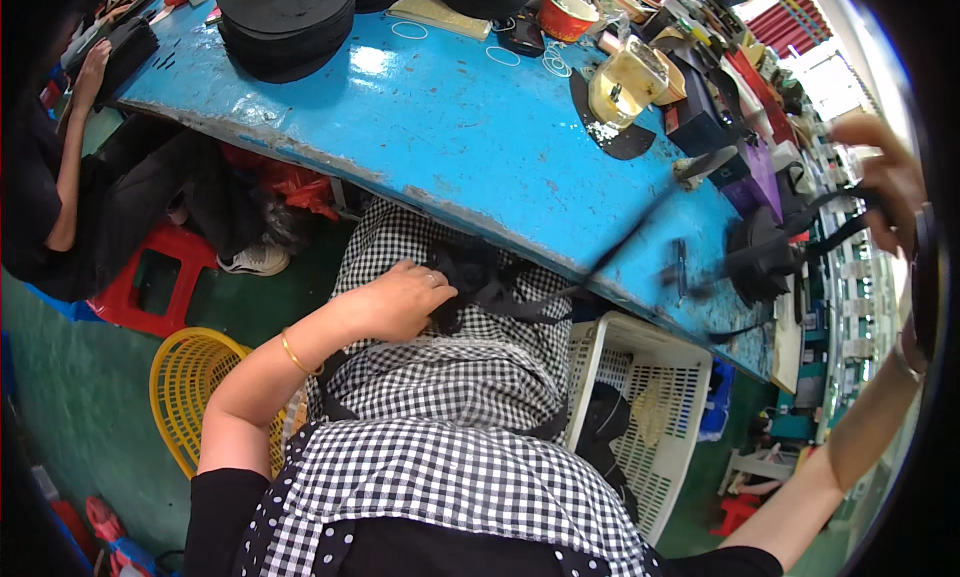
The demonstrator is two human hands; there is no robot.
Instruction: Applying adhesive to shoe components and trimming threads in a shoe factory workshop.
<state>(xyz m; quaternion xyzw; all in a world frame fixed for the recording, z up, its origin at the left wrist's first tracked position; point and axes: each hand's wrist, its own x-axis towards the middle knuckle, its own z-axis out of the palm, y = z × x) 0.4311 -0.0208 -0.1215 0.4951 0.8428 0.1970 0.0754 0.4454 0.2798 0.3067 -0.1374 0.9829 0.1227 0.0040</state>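
A bundle of black straps [475,277] lies on my lap, over a black-and-white checked apron [450,462]. My left hand [405,299] rests there with its fingers closed on the bundle. At the far right my right hand [885,182] is raised above the table's end, slightly blurred, its fingers curled round a black strap [835,239]. A blurred length of strap also runs up from my lap across the table edge. Beneath my right hand sits a roll of black strap [755,262] on the blue table [450,117]. Where the straps join is too smeared to tell.
Stacks of black rounded pieces [288,27] stand on the table. Further right are a red tub [568,15] and a yellowish container [625,82]. A white crate [650,417] and a yellow basket [180,397] flank my legs. A co-worker's hand [92,72] is at the far left.
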